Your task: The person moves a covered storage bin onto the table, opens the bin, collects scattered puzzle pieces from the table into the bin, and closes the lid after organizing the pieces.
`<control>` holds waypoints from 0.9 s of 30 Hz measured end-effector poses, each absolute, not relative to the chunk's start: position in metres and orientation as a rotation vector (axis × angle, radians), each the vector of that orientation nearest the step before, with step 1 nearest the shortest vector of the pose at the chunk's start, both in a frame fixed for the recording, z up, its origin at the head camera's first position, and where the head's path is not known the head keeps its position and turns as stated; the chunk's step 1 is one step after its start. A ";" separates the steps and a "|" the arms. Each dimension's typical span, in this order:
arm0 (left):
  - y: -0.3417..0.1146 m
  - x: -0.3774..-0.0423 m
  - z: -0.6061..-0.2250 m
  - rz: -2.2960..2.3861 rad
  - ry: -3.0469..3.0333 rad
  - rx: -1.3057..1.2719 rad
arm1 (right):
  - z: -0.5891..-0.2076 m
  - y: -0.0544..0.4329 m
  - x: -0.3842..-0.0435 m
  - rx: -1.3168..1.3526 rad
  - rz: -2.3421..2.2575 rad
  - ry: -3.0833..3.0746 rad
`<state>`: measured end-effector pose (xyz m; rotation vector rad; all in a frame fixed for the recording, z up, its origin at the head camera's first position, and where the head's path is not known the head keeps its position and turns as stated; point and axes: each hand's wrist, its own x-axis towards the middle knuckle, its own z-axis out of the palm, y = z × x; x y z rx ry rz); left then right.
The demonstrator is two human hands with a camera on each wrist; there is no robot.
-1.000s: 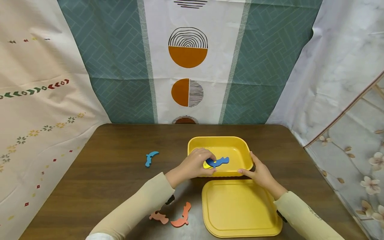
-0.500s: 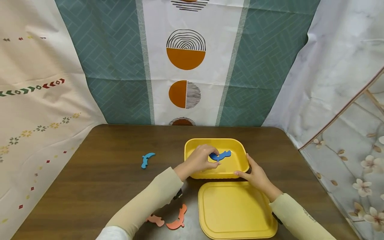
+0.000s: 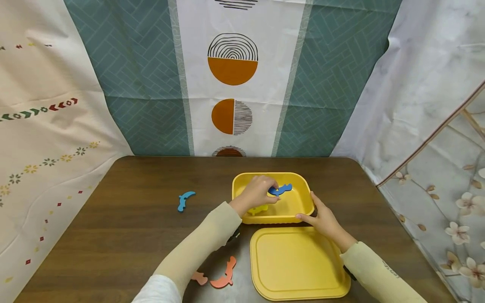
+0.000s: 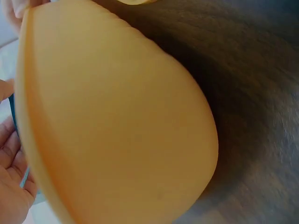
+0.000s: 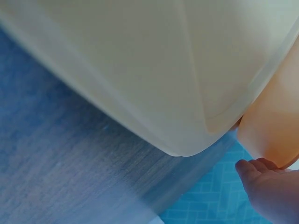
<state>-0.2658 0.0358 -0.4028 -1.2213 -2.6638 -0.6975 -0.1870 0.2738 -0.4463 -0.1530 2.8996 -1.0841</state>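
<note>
In the head view my left hand (image 3: 258, 191) pinches a flat dark blue animal-shaped toy piece (image 3: 282, 189) over the inside of a yellow plastic box (image 3: 303, 210). A yellow toy piece (image 3: 258, 210) lies in the box below that hand. My right hand (image 3: 326, 219) grips the box's near right corner, thumb at the front and fingers along the right side. The left wrist view shows the box's outer wall (image 4: 126, 116) hiding part of the left hand (image 4: 14, 182). In the right wrist view the right hand (image 5: 271, 191) touches the box (image 5: 275, 121).
The yellow lid (image 3: 299, 265) lies in front of the box, under the right forearm. A light blue piece (image 3: 184, 201) rests on the wooden table (image 3: 151, 176) at left. Two coral pieces lie near the front: one curved piece (image 3: 226, 273) and one (image 3: 199, 277) partly behind the left sleeve.
My left hand has moved right and slightly away from me with the dark blue piece, and more of the yellow piece shows. The right hand keeps its grip on the box.
</note>
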 end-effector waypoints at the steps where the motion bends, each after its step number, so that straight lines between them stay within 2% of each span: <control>1: 0.038 -0.267 -0.404 -0.688 -2.673 -1.219 | -0.446 0.274 -0.187 -0.154 -1.085 2.900; 27: 0.067 -0.272 -0.429 -0.680 -2.935 -1.211 | -0.447 0.275 -0.188 -0.141 -1.117 2.891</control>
